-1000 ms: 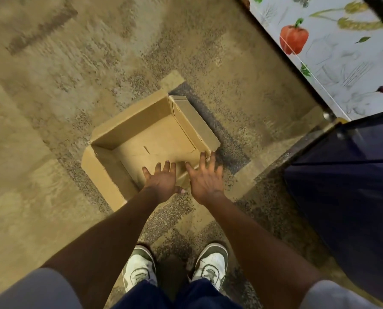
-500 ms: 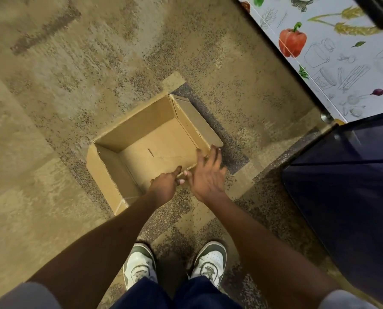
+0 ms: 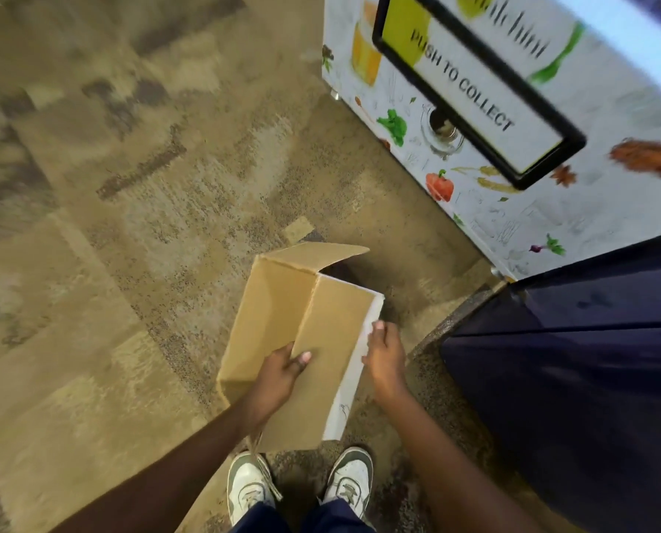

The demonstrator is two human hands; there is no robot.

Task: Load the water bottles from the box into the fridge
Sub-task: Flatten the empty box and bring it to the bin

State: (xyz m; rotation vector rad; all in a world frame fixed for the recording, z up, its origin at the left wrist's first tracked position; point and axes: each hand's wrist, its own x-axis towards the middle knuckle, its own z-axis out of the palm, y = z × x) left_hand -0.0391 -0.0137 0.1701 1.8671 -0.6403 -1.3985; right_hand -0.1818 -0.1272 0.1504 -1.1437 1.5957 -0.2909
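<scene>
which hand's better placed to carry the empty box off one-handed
Left, probably: the left hand pinches a panel of the box, thumb on top. The right hand only sits against the white outer side, its hold unclear.

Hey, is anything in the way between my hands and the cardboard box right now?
Nothing visible is. Both hands are on it: the left hand grips one wall of the cardboard box, with the thumb on the inner face. The right hand holds the box's white outer side.

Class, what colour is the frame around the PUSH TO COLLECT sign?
The frame is black. It shows best in the head view, the only view here.
</scene>
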